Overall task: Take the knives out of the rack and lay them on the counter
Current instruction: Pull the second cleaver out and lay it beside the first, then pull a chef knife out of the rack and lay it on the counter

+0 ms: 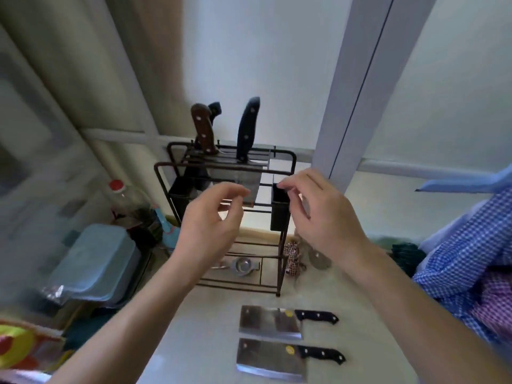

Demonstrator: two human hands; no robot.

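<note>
A dark wire knife rack [285, 162] stands at the back of the pale counter [199, 336]. Three handles rise from its top: a brown wooden one [203, 128], a small black one [216, 108] behind it, and a tall black one [248, 128] whose cleaver blade [249, 184] hangs inside the rack. Two cleavers with black handles lie flat on the counter in front, one [270, 322] behind the other [270, 358]. My left hand [210, 225] and my right hand [327, 217] hover in front of the rack, fingers loosely curled, holding nothing.
Black utensil cups [279, 209] hang on the rack's sides. A metal strainer [243, 266] lies under the rack. A light blue tub [97, 261] and a red-capped bottle [122, 195] stand on the left. Checked cloth [465, 261] lies at the right, a small jar [318, 256] beside the rack.
</note>
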